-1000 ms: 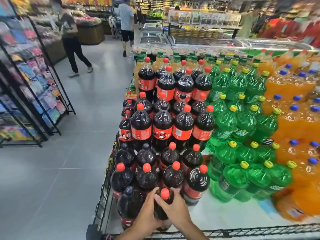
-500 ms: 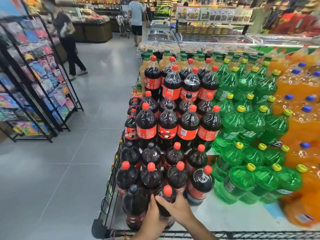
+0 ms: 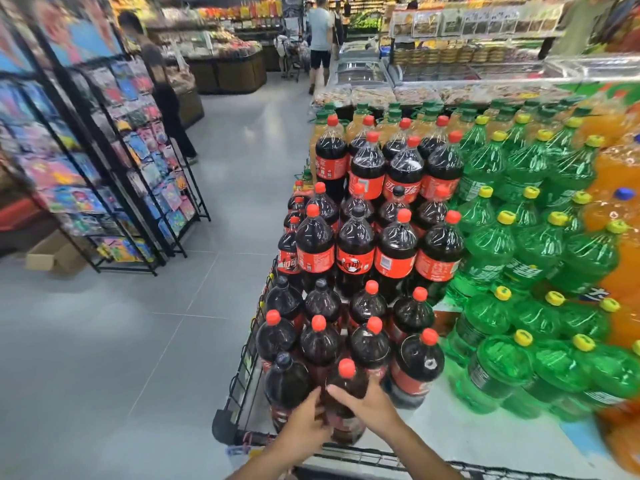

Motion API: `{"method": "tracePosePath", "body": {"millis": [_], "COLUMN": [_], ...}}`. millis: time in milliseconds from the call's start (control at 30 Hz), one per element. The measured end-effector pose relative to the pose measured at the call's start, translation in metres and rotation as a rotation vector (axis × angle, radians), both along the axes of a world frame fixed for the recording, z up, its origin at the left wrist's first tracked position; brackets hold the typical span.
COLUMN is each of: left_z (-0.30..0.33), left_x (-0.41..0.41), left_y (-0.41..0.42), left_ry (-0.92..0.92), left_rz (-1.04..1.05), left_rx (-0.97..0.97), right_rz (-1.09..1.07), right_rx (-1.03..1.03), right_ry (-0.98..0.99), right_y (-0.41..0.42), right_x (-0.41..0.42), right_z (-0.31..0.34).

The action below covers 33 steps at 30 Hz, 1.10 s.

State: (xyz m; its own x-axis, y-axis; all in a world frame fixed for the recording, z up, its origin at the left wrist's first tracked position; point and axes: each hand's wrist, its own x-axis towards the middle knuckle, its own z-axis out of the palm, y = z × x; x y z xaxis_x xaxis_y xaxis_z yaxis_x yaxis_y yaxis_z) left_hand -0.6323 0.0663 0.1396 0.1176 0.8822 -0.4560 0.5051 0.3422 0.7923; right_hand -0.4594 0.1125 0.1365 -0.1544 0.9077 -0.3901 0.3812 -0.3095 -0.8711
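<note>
Bottle [image 3: 347, 382] wrapped by our left grip [image 3: 305, 420] and right grip [image 3: 370, 405], we are probably seating it up front, next needing a steady release.

The cola bottle [image 3: 347, 384] is dark brown with a red cap [image 3: 346, 368]. Green bottles [image 3: 498, 362] carry yellow caps [image 3: 523, 337], orange bottles [image 3: 609, 216] blue.

Label covered, far side smeared
The left hand [image 3: 308, 419] and right hand [image 3: 367, 405] covered most of the label on the cola bottle [image 3: 346, 379]; orange bottles [image 3: 623, 445] far to their right were blurred.
</note>
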Motion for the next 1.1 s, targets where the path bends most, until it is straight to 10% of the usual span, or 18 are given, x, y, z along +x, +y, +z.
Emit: {"method": "tracePosePath", "body": {"millis": [700,1100], "left_z": [0.132,0.221], "left_x": [-0.107,-0.316], "left_y": [-0.012,-0.015], "left_ry": [0.382,0.641], "left_rz": [0.033,-0.086], "left_rx": [0.634,0.67], "right_rz": [0.114,0.343], "right_rx": [0.516,0.827], "right_ry": [-0.151,-0.324], "right_y": [-0.013,0.009], "right_x": [0.021,-0.181], "right_z": [0.119,0.221]}}
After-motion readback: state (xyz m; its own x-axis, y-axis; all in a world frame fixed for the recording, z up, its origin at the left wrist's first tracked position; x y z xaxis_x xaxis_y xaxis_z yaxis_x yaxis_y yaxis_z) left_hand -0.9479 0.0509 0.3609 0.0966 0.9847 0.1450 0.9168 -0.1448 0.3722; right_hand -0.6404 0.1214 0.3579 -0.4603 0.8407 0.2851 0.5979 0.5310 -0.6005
